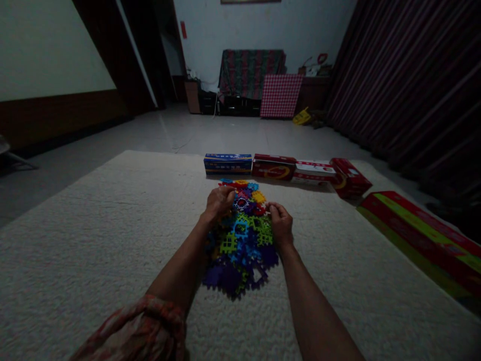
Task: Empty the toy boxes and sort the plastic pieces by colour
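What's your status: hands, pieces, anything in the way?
Left hand and right hand flanking notched pieces; grip unclear. Pieces multicoloured, heaped. Boxes stand beyond, not blocking.

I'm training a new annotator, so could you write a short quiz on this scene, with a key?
1. Relative to the pile of toothed plastic pieces, the left hand and right hand are: a) both on its left; b) one at each side; c) both beyond it.
2. True or false: as the camera sees it, the blue box stands at the right end of the row of boxes.
3. Fill in: the pieces at the pile's near end are mainly dark ____.

Key: 1. b; 2. false, it stands at the left end; 3. purple.
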Available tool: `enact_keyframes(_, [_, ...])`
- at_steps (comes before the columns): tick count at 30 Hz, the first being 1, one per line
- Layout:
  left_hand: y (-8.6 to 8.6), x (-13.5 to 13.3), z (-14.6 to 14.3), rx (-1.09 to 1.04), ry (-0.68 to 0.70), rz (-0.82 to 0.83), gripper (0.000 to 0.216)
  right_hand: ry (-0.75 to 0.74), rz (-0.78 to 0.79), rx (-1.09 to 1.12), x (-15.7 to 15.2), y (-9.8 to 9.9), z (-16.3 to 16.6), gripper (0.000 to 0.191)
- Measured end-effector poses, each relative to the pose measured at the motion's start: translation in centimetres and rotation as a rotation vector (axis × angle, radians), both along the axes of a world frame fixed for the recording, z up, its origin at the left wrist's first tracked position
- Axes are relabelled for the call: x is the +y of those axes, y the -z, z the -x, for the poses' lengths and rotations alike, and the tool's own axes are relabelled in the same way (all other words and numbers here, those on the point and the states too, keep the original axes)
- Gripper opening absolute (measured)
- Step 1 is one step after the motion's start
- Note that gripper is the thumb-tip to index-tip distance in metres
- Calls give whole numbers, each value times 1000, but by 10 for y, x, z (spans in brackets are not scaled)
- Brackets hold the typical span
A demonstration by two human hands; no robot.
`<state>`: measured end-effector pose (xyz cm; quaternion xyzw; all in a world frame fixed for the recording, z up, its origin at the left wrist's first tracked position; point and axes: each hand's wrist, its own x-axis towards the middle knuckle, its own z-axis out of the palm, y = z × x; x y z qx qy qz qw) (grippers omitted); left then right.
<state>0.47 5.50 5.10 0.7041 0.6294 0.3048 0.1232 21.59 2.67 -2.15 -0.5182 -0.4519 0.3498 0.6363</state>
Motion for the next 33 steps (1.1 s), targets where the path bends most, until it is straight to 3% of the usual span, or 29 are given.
enact_keyframes(5, [-14, -36, -54, 253, 422, 2, 29, 71, 29, 77, -1, -3, -14, 36])
enact_keyframes(10, [-8, -87, -67, 362, 752, -48, 34, 151, 89, 287, -2, -1, -36, 35])
enact_keyframes(15, [11, -127, -53, 473, 780, -67, 55, 116, 104, 304, -9, 1, -40, 35])
enact_keyframes(20, [31, -123, -41, 485, 790, -134, 60, 103, 137, 288, -28, -1, -34, 37])
enact_keyframes(24, [28, -113, -41, 490, 713, -126, 61, 113, 148, 278, -43, -4, -37, 37])
enact_keyframes(27, [23, -120, -51, 491, 670, -151, 56, 129, 141, 273, -51, -4, -43, 37])
enact_keyframes(33, [27, -142, -56, 487, 770, -150, 43, 104, 112, 217, -59, 2, -49, 35])
